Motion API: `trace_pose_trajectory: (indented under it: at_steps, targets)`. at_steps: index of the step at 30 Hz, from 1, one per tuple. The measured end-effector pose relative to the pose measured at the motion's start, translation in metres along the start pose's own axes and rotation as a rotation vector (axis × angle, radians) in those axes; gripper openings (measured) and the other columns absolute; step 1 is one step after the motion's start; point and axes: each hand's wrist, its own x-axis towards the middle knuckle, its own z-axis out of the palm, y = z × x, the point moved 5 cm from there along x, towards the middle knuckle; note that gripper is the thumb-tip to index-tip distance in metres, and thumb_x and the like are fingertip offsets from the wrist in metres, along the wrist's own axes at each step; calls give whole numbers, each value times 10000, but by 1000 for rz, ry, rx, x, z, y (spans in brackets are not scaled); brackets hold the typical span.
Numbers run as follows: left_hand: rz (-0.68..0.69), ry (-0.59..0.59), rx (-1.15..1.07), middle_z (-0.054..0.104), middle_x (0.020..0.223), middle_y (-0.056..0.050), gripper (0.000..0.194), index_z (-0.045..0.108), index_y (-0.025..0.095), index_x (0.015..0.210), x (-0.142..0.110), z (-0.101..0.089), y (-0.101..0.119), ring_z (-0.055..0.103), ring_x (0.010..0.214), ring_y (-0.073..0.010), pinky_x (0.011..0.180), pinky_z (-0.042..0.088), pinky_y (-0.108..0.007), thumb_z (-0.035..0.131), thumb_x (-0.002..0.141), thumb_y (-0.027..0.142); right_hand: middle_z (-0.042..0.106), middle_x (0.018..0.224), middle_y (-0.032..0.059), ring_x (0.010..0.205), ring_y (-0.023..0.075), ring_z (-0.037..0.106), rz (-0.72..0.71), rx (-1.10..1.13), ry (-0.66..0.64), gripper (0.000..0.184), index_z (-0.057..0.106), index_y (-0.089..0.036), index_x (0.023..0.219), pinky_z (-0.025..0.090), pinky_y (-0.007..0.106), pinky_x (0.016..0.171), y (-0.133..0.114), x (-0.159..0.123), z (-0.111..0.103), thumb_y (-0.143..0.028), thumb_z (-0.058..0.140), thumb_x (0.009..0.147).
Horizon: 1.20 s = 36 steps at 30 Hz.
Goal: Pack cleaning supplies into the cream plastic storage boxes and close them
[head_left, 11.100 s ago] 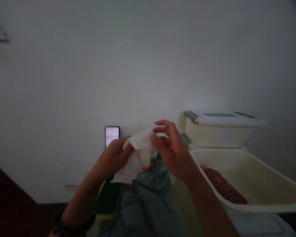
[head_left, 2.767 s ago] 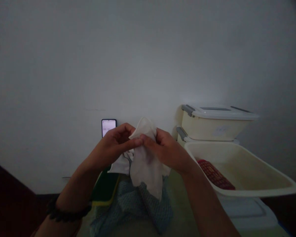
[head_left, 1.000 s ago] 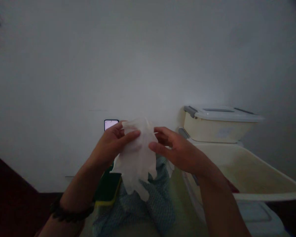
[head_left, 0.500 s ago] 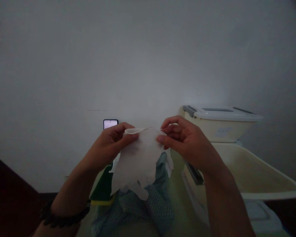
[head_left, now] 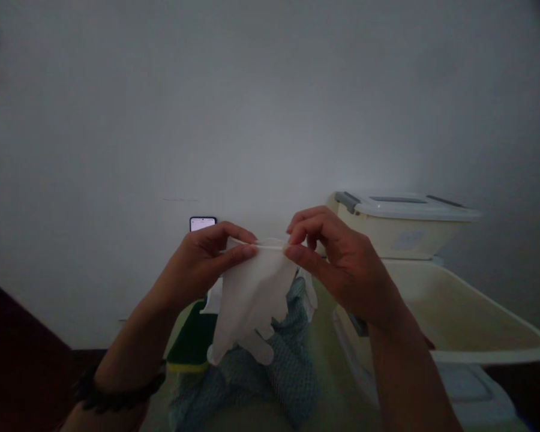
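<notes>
A white disposable glove (head_left: 256,294) hangs fingers-down between my hands. My left hand (head_left: 211,258) pinches the rolled cuff edge with thumb and forefinger. At the right end of that edge, my right hand (head_left: 328,249) grips it the same way, its other fingers curled. Behind and below the glove lies a crumpled blue-green textured cloth (head_left: 292,366). To its left rests a dark green scouring pad (head_left: 191,339) with a yellow edge. More white material (head_left: 308,288) shows behind the glove, partly hidden.
A phone (head_left: 202,224) with a lit screen stands against the wall. On the right are a lidded cream storage box (head_left: 387,234) with grey latches and, below it, an open cream bin (head_left: 481,318). The pale green surface (head_left: 330,384) lies under the cloth.
My right hand has shifted slightly left and up, so my hands are closer together. The cuff edge is now drawn straight between my fingers, and the glove's body has folded narrower.
</notes>
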Motion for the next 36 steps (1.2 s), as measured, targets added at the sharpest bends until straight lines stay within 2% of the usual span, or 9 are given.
trace_pose_trajectory:
  at_steps: [5, 8, 11, 14, 16, 20, 24, 31, 36]
  targets:
    - [133, -41, -208, 579, 928, -40, 117, 637, 165, 673, 0, 0, 1, 553, 865, -145, 694, 475, -207, 695, 737, 243, 573, 778, -41, 686, 62, 535, 125, 420, -65, 77, 549, -219, 831, 426, 176, 577, 9, -4, 9, -252, 618, 827]
    - [189, -77, -405, 561, 809, -25, 176, 605, 172, 651, -1, 5, 5, 542, 843, -155, 701, 472, -232, 695, 731, 300, 500, 644, -68, 532, 31, 460, 191, 490, -142, 94, 543, -200, 815, 357, 145, 459, 12, -5, 15, -277, 579, 855]
    - [179, -157, -507, 494, 614, 15, 199, 565, 183, 648, -3, 11, 9, 514, 688, -129, 622, 452, -218, 679, 739, 319, 430, 592, -74, 479, 32, 367, 245, 428, -223, 161, 561, -180, 878, 299, 152, 420, 12, -6, 18, -333, 514, 888]
    - [77, -206, -459, 473, 565, 32, 198, 541, 184, 675, -6, 15, 7, 438, 516, -89, 466, 381, -182, 628, 780, 328, 428, 590, -57, 519, 47, 363, 238, 268, -253, 232, 569, -164, 766, 295, 172, 447, 8, -6, 16, -359, 518, 881]
    - [-11, -177, -366, 466, 563, 41, 205, 526, 183, 696, -9, 13, 3, 399, 454, -69, 396, 320, -166, 616, 791, 341, 436, 589, -45, 540, 57, 378, 209, 243, -258, 300, 527, -164, 657, 310, 183, 473, 6, -6, 13, -368, 522, 877]
    - [-132, -163, -153, 451, 553, 51, 249, 497, 181, 698, -13, 14, -1, 374, 413, -59, 349, 265, -160, 604, 789, 386, 473, 589, -33, 540, 72, 433, 199, 385, -279, 316, 517, -177, 676, 356, 196, 495, 11, -9, 12, -412, 491, 885]
    - [-155, -198, -49, 404, 525, 51, 316, 458, 182, 621, -13, 16, -3, 346, 420, -63, 350, 242, -168, 565, 801, 418, 368, 517, -70, 421, 46, 314, 300, 486, -276, 348, 467, -181, 651, 249, 175, 378, 19, -10, 17, -447, 491, 874]
    - [-256, -243, -140, 349, 468, 55, 381, 428, 190, 549, -18, 14, -9, 319, 381, -66, 341, 245, -190, 579, 757, 472, 297, 505, -85, 405, 28, 267, 391, 497, -322, 369, 394, -185, 602, 198, 149, 341, 11, -12, 27, -416, 528, 858]
    - [-292, -376, -203, 368, 433, 68, 373, 442, 194, 584, -21, 23, -4, 309, 310, -51, 291, 219, -166, 551, 782, 490, 325, 406, -107, 277, 24, 256, 510, 649, -392, 370, 411, -198, 625, 180, 141, 248, 13, -18, 35, -474, 511, 850]
